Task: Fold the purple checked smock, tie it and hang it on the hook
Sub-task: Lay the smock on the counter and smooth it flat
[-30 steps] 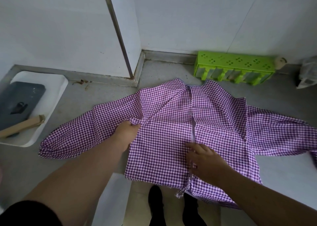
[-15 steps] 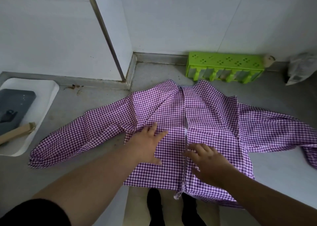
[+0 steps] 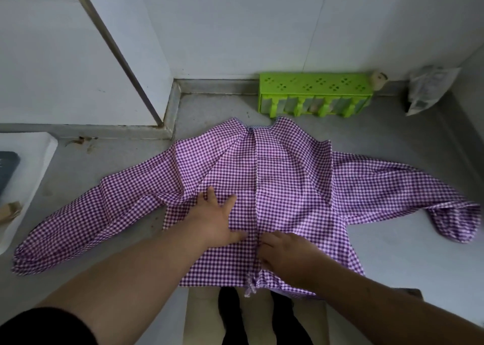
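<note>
The smock [image 3: 262, 187] lay spread on the counter [image 3: 392, 253], unfolded. The left hand [image 3: 214, 221] pressed flat, fingers spread; the right hand [image 3: 282, 253] seemed to pinch the centre seam. Folding a sleeve inward probably came next.

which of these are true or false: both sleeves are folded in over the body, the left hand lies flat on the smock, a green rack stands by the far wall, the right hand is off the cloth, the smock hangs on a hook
1. Both sleeves are folded in over the body. False: the smock lies with both sleeves spread out to the sides.
2. The left hand lies flat on the smock. True.
3. A green rack stands by the far wall. True.
4. The right hand is off the cloth. False: it rests on the smock by the centre seam.
5. The smock hangs on a hook. False: it lies on the grey counter.
</note>
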